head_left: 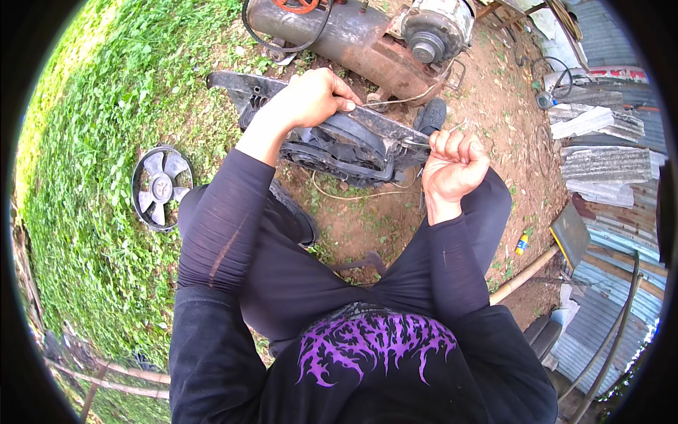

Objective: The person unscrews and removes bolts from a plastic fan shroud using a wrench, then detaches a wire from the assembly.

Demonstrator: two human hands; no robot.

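Observation:
A black plastic radiator fan shroud (339, 145) stands tilted between my knees, its long flat edge facing up. My left hand (316, 97) is closed over that upper edge, with the thumb pressed near a thin wire. At the shroud's right end, my right hand (455, 166) is curled into a fist. A thin, pale wire (417, 143) runs from the shroud's edge into this fist; its end is hidden by the fingers. Below the shroud, a loop of wire (346, 197) hangs over the dirt.
A rusty compressor tank (332, 39) with a motor (431, 32) lies ahead. On the grass to the left is a ringed fan (162, 187). Corrugated sheets (607, 166), a bamboo pole (522, 275) and a small yellow bottle (522, 244) are at right.

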